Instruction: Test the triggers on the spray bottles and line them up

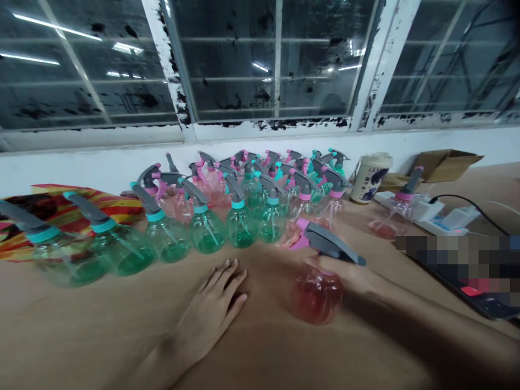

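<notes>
My right hand (331, 265) grips the neck of a spray bottle (317, 298) with a clear pink-red body and a grey and pink trigger head. The bottle tilts slightly, and part of its neck is hidden by my fingers. Palm down on the wooden table (260, 357), my left hand (215, 298) lies with its fingers stretched out and holds nothing. Just beyond it stands a row of green spray bottles, the nearest being one with a turquoise collar (241, 227). A transparent pink spray bottle (388, 219) stands apart on the right.
Many more pink and green spray bottles (211, 184) crowd together near the wall. A printed cup (369, 179), an open cardboard box (447, 168) and a white power strip (439, 222) are at the right. A dark device (487, 309) lies nearer. Red-yellow packaging (117, 208) is on the left.
</notes>
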`<state>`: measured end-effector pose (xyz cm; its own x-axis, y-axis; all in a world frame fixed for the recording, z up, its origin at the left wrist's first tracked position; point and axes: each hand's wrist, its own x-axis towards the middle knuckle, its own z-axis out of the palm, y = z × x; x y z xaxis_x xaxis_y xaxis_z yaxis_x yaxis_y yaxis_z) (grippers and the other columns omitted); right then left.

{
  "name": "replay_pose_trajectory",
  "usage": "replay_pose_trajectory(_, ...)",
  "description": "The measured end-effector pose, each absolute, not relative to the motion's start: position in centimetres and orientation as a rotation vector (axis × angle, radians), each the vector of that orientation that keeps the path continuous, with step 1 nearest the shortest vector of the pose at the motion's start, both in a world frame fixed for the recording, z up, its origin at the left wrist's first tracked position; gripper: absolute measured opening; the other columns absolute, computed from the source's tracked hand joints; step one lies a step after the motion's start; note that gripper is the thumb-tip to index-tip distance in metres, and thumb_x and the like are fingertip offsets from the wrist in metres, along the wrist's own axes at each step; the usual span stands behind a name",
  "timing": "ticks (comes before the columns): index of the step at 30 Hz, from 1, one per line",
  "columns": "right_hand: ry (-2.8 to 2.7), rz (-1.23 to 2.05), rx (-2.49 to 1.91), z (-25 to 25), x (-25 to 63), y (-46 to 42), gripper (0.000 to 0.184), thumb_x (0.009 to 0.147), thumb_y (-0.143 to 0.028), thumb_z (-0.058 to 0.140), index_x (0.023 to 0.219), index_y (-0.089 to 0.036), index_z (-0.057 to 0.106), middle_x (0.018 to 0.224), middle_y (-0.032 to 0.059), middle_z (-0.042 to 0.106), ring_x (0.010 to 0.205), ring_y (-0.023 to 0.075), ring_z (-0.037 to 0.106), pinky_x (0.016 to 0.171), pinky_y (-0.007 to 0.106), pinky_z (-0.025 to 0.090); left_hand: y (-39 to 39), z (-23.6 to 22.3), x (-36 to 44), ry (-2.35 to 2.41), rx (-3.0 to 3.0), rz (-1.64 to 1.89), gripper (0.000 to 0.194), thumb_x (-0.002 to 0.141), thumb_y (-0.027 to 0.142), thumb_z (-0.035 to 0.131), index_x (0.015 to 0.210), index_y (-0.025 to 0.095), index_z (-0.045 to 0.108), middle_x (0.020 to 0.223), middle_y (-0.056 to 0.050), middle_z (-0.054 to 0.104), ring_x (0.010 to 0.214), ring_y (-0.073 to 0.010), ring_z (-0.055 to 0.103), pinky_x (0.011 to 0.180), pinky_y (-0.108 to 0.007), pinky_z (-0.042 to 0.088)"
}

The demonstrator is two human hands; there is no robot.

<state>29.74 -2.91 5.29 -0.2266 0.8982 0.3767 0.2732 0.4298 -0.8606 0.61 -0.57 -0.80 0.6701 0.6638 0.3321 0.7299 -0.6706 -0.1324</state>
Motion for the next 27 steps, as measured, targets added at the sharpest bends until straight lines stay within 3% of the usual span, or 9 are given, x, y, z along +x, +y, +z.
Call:
replay_pose_trajectory(6, -1.778, 0.985, -0.791, 7.4, 27.4, -2.3, 0.016, 0.086, -0.036, 0.055, 0.094, -0.025, 0.064, 0.091, 0.0017, 0.067, 0.087, 0.0177, 0.062, 0.083, 0.036, 0.045, -0.6, -0.9, 0.7, -1.142, -2.654, -0.372, 0.044, 0.099, 0.043, 0.031, 0.133, 0.019, 0.047, 0.143, -0.008, 0.042, 0.13, -0.0252, 0.039, 0.105, -0.045, 0.034)
replay_pose_trajectory(14, -1.749, 0.992, -0.813, 6.8, 26.7, -2.6, 0.02, 0.087, -0.039, 0.053, 0.078, -0.022, 0.061, 0.072, 0.0008, 0.064, 0.072, 0.0175, 0.062, 0.07, 0.035, 0.046, -1.0, 0.2, 1.0, -1.169, -2.695, -0.31, 0.043, 0.099, 0.04, 0.032, 0.132, 0.017, 0.048, 0.14, -0.01, 0.046, 0.129, -0.026, 0.041, 0.104, -0.047, 0.036)
replay_pose_trajectory(19, -1.748, 0.984, -0.854, 6.6, 26.9, -2.9, 0.027, 0.088, -0.04, 0.052, 0.071, -0.022, 0.062, 0.064, -0.0008, 0.062, 0.067, 0.0154, 0.061, 0.075, 0.035, 0.048, -1.0, 0.1, 1.0, -1.167, -2.692, -0.32, 0.044, 0.099, 0.041, 0.031, 0.132, 0.017, 0.048, 0.14, -0.01, 0.046, 0.129, -0.026, 0.041, 0.103, -0.046, 0.037)
replay_pose_trajectory(25, -1.72, 1.049, -0.771, 7.4, 26.5, -3.2, 0.012, 0.085, -0.035, 0.058, 0.088, -0.026, 0.065, 0.091, 0.0008, 0.069, 0.094, 0.0189, 0.065, 0.092, 0.038, 0.047, -0.9, -0.2, 0.9, -1.143, -2.691, -0.34, 0.044, 0.099, 0.04, 0.033, 0.133, 0.016, 0.047, 0.139, -0.011, 0.046, 0.128, -0.0266, 0.041, 0.104, -0.047, 0.036)
replay_pose_trajectory(27, -1.706, 1.026, -0.796, 7.5, 26.4, -3.4, 0.015, 0.084, -0.033, 0.061, 0.098, -0.029, 0.066, 0.099, 0.0004, 0.068, 0.103, 0.0198, 0.062, 0.094, 0.038, 0.046, -0.9, -0.2, 0.9, -1.148, -2.689, -0.335, 0.045, 0.099, 0.04, 0.034, 0.134, 0.016, 0.047, 0.14, -0.011, 0.046, 0.129, -0.0265, 0.04, 0.104, -0.047, 0.035)
